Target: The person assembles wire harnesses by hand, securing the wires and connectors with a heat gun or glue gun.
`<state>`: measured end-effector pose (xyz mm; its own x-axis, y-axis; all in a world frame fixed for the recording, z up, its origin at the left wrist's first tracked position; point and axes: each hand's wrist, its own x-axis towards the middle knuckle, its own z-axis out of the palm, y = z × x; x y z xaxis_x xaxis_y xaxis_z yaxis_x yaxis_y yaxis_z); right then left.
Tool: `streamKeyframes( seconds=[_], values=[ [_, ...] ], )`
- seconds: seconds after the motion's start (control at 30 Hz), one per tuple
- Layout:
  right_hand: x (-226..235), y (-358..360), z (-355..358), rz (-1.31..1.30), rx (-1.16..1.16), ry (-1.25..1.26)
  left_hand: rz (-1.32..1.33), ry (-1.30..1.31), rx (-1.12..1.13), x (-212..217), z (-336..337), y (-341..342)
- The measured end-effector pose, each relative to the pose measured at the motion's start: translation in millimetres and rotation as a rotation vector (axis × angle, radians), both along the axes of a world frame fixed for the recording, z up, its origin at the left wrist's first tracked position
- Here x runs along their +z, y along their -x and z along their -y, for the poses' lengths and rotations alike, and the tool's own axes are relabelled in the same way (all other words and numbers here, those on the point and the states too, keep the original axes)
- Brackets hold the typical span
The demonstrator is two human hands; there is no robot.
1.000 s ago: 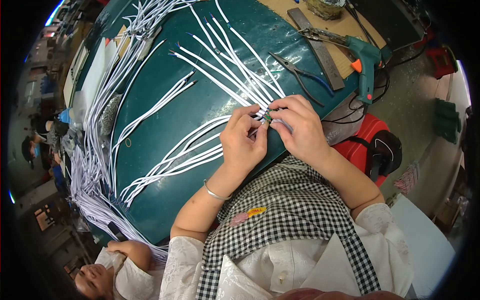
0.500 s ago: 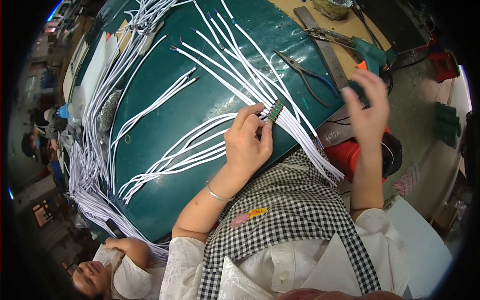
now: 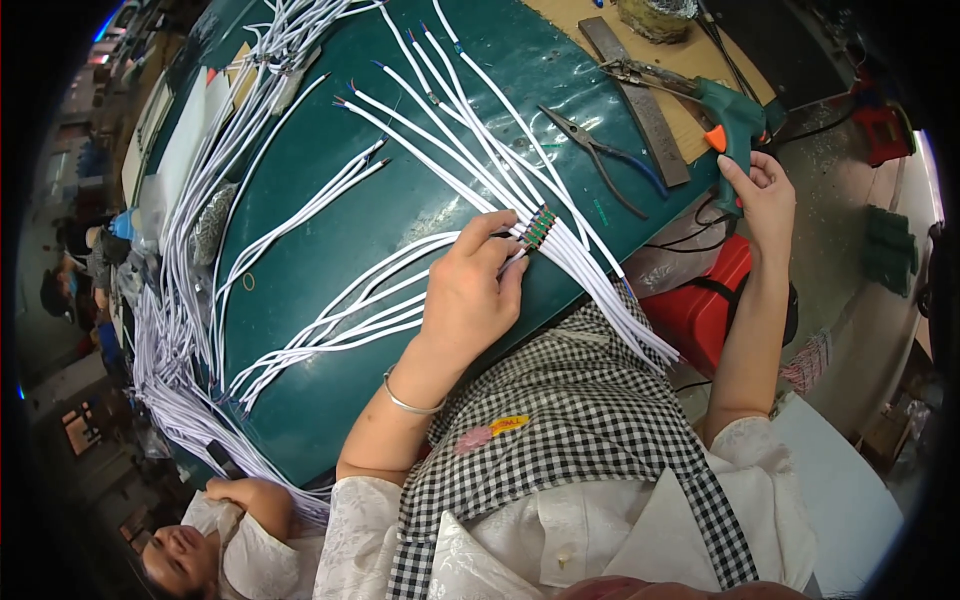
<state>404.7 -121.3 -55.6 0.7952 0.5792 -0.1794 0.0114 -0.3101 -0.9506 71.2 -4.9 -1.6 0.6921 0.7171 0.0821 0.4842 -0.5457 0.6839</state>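
My left hand is closed on white cables beside a small green circuit board. More white cables lie against the board and run down toward my apron. With my right hand I grip the lower handle of a green glue gun that has an orange trigger. The gun's front end rests near a flat metal bar at the table edge. Long-nosed pliers with dark blue handles lie opened between the board and the bar.
Large bundles of white cable cover the left side of the green table. A rubber band lies there. A red container stands below the right table edge. Another person is at lower left, arms folded.
My right hand has moved from the open air onto the glue gun's handle and closed around it. My left hand remains at the circuit board, its fingers shifted slightly.
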Motion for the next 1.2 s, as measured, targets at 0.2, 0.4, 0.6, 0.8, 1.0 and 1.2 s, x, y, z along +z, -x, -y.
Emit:
streamKeyframes(
  seconds=[0.2,0.4,0.6,0.8,1.0,1.2],
  values=[
    [8.0,15.1,17.9,-0.36,-0.009,-0.356,0.003,0.061,-0.065,2.1,-10.1,-0.1],
    [20.1,63.3,29.0,-0.881,0.388,-0.731,0.007,0.198,-0.063,5.8,-15.5,3.7],
    [27.8,117.3,21.8,-0.86,0.408,-0.666,0.035,0.176,0.038,1.9,-4.6,-2.3],
    [16.7,161.7,0.0,-0.641,0.567,-0.558,0.008,0.039,0.045,-1.1,3.9,-4.7],
    [7.5,179.8,-2.8,-0.413,0.683,-0.568,-0.03,-0.071,0.058,-2.0,8.7,-9.4],
    [7.0,183.6,-0.9,-0.48,0.567,-0.617,-0.085,-0.107,0.077,1.2,10.7,-13.6]
  ],
)
